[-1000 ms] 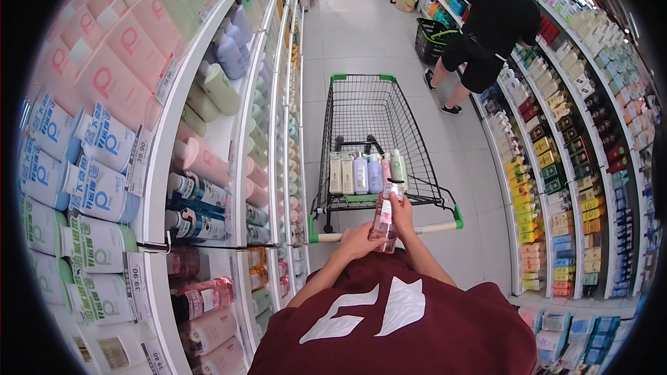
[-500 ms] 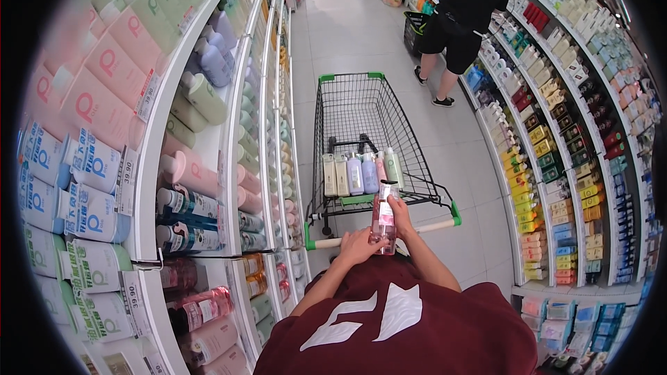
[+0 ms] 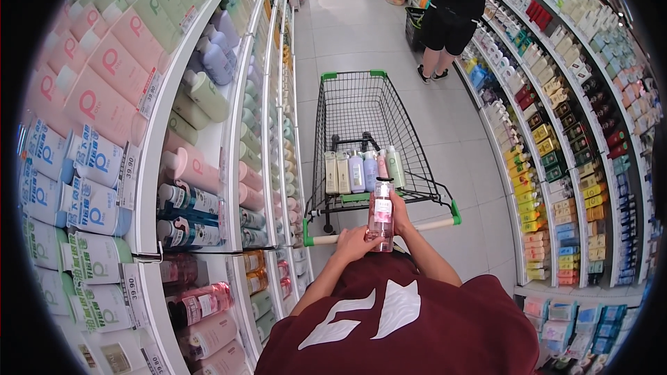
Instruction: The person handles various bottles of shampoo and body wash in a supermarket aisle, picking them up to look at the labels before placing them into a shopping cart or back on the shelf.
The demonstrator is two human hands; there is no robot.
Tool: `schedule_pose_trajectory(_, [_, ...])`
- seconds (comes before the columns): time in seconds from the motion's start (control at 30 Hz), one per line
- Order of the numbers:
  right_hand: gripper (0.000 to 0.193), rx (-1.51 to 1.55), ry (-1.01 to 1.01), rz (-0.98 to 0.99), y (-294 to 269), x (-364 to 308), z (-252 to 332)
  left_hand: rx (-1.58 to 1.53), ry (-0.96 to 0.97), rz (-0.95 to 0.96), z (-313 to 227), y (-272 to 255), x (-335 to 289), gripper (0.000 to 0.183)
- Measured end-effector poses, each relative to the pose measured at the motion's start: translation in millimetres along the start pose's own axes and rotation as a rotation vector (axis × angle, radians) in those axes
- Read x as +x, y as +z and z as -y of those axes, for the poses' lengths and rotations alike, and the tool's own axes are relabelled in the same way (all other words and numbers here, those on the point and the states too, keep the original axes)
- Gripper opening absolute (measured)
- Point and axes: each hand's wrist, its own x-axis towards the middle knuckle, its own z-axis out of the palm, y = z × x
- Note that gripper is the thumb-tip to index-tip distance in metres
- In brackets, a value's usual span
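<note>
Clear pink plastic bottle (image 3: 382, 217), frame centre: clasped by right hand (image 3: 399, 214) fingers, steadied low by left hand (image 3: 358, 242). Probably light, rigid, smooth; grip mid-body.

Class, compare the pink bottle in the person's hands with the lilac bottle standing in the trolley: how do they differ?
The pink bottle is see-through and rosy; the lilac bottle is opaque and pale purple. The pink bottle is held up by the left hand and right hand above the handle; the lilac bottle stands in a row inside the trolley. Both stand upright.
</note>
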Motion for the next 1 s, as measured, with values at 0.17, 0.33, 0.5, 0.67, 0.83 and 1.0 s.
schedule_pose_trajectory(0.17, [0.053,-0.021,0.01,0.004,0.2,-0.8,0.1,-0.015,0.016,-0.019,2.9,0.4,-1.3,0.058])
schedule_pose_trajectory(0.33, [0.043,0.02,0.058,0.063,7.7,-7.8,8.2,-0.012,0.026,-0.028,4.5,0.0,-3.2,0.058])
schedule_pose_trajectory(0.5, [0.042,0.016,0.051,0.061,7.2,-7.4,5.8,-0.005,0.031,-0.039,2.2,-3.4,-5.6,0.059])
schedule_pose_trajectory(0.67, [0.042,0.016,0.053,0.044,7.2,-7.5,4.3,0.009,0.021,-0.058,3.9,-0.6,-6.2,0.058])
schedule_pose_trajectory(0.83, [0.041,0.05,0.068,0.106,11.0,-9.2,6.9,0.009,0.041,-0.078,4.5,-1.0,-6.8,0.059])
schedule_pose_trajectory(1.0, [0.042,0.056,0.068,0.1,13.9,-11.3,9.5,-0.003,0.051,-0.085,3.0,-2.4,-7.0,0.06])
